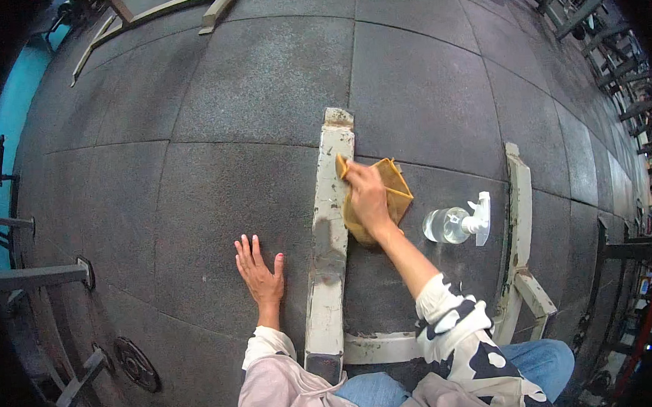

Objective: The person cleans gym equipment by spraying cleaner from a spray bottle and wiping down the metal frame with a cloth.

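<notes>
My right hand (368,196) grips a yellow-brown cloth (397,186), and part of it presses on the side of a worn white metal beam (334,203). The beam's paint is chipped, with bare grey patches. To the left of it, my left hand (262,276) rests palm down on the dark rubber floor tiles (215,204), fingers spread and holding nothing. A clear spray bottle (454,225) with a white trigger head lies on its side on the floor, right of the cloth.
A crossbar (380,347) joins the beam to a second white metal leg (517,210) on the right. Another white frame (172,7) stands at the far left. A weight plate (137,364) and grey equipment feet (42,276) are at the left; racks (623,72) line the right.
</notes>
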The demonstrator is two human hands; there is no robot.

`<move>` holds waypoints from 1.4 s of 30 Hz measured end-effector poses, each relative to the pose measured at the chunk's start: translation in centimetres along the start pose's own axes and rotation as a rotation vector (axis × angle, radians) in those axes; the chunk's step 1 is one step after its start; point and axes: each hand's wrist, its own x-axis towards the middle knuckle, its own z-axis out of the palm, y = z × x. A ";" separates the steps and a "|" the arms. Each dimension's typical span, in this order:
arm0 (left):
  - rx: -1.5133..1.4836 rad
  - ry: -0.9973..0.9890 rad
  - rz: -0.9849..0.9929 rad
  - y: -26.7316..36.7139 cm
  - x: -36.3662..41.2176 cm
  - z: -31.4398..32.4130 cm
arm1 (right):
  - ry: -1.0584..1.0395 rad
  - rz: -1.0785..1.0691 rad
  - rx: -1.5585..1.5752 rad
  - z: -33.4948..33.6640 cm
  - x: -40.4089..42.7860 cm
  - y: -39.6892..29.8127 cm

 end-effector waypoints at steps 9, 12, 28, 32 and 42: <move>-0.008 0.015 0.041 1.0 0.0 0.7 | -0.200 0.110 0.189 -5.7 -13.8 -7.1; -0.017 0.017 0.043 1.0 0.1 0.7 | -0.207 0.203 0.303 -7.1 -16.0 -8.5; 0.015 -0.009 0.074 1.3 0.1 1.4 | 0.198 0.623 0.199 3.4 6.4 5.6; 0.053 -0.027 0.091 1.2 0.2 0.9 | 0.133 0.691 0.204 3.2 2.1 2.2; 0.091 -0.022 0.103 1.4 0.3 0.7 | 0.007 0.725 0.291 -2.1 -11.2 -7.2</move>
